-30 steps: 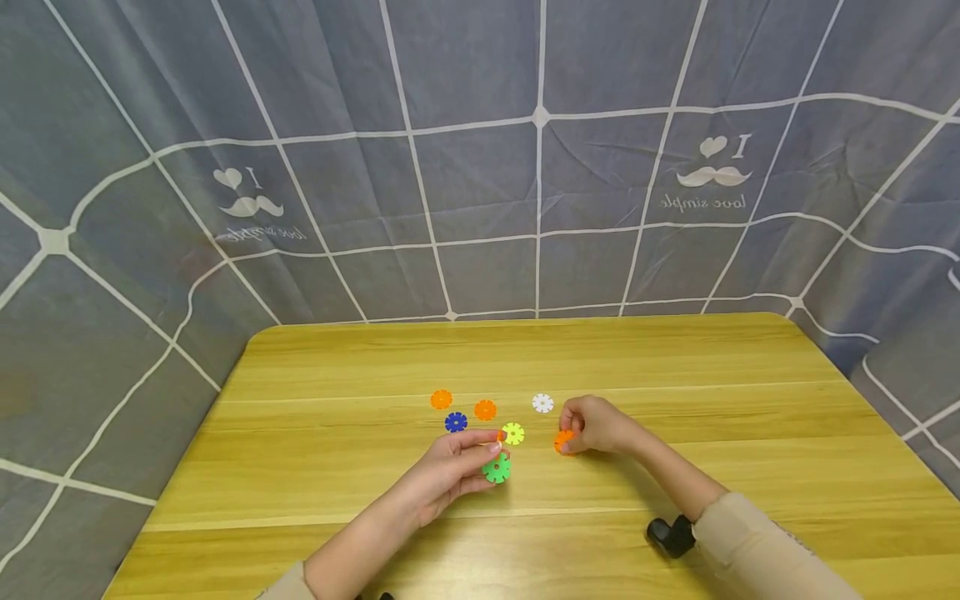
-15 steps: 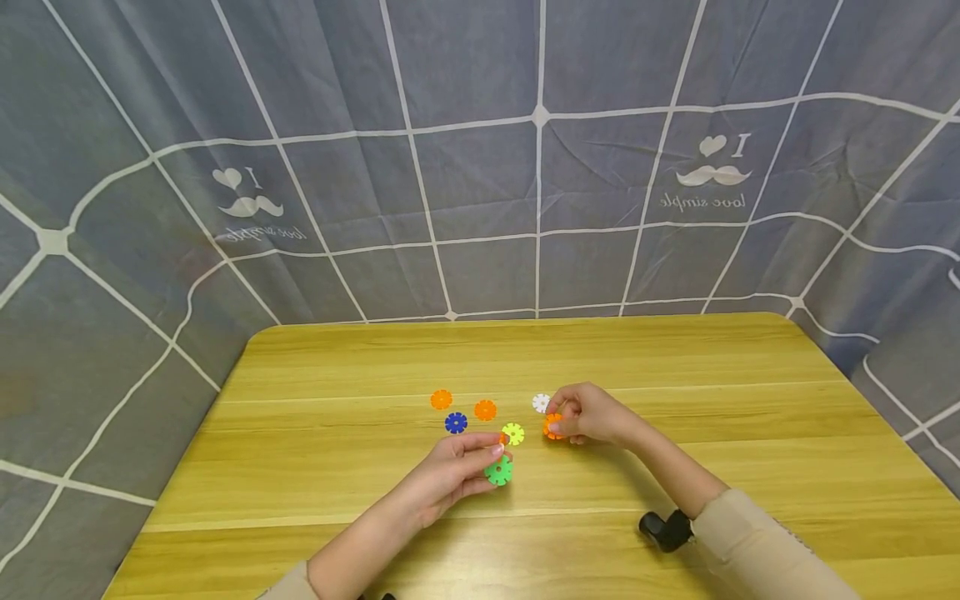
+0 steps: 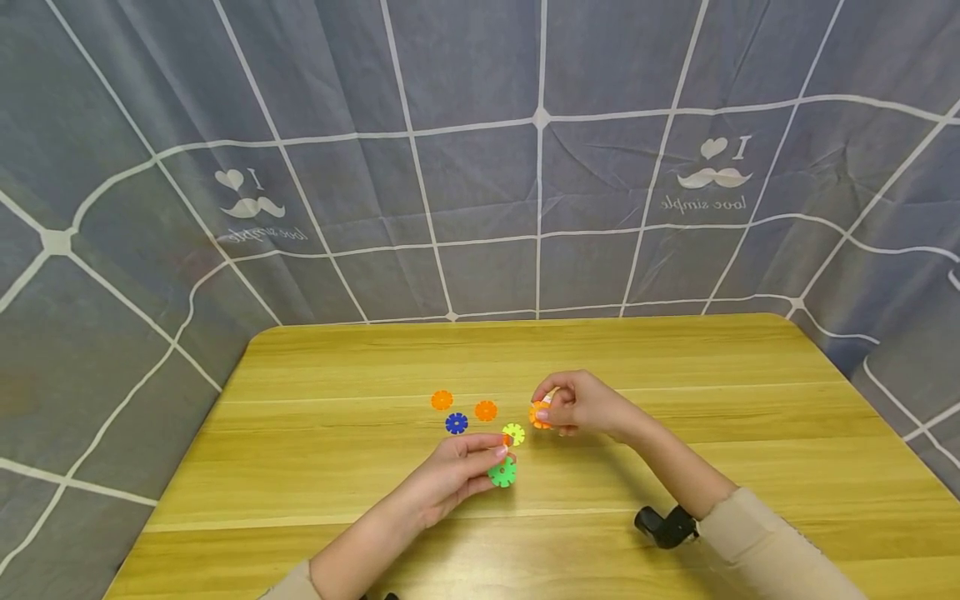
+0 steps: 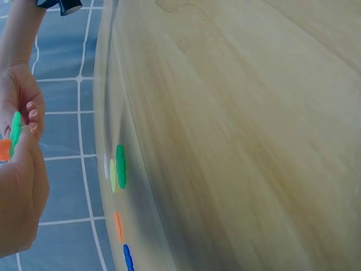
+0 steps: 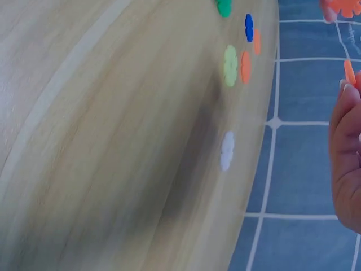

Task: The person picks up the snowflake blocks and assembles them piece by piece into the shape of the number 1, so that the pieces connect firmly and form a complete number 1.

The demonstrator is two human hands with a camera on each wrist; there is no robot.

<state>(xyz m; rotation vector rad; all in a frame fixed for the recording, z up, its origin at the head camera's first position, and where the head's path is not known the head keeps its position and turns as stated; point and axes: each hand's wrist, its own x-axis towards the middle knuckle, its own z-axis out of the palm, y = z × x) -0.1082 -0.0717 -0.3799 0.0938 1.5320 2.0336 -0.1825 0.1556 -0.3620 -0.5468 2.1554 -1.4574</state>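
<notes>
My left hand [image 3: 456, 471] pinches a green notched plastic disc [image 3: 502, 472] together with an orange disc [image 4: 4, 150]. Those two meet at an angle by the thumb; I cannot tell whether they are slotted together. Another orange notched disc [image 3: 539, 414] is pinched between thumb and fingers of my right hand [image 3: 585, 407], raised off the table. A white disc [image 5: 227, 151] lies on the table, largely hidden by the right hand in the head view. Just past the left fingertips lies a yellow disc [image 3: 513, 434]. A second green disc [image 4: 121, 166] rests near it.
On the wooden table [image 3: 337, 358] lie a blue disc [image 3: 456, 423], one orange disc [image 3: 486, 410] and a farther orange disc [image 3: 442, 400], left of the hands. A grey curtain [image 3: 480, 183] with white lines hangs behind the table. A black camera [image 3: 666, 527] sits at the right wrist.
My right hand has moved left and away from me with its orange disc, now covering most of the white disc. The left hand with its discs has shifted slightly right.
</notes>
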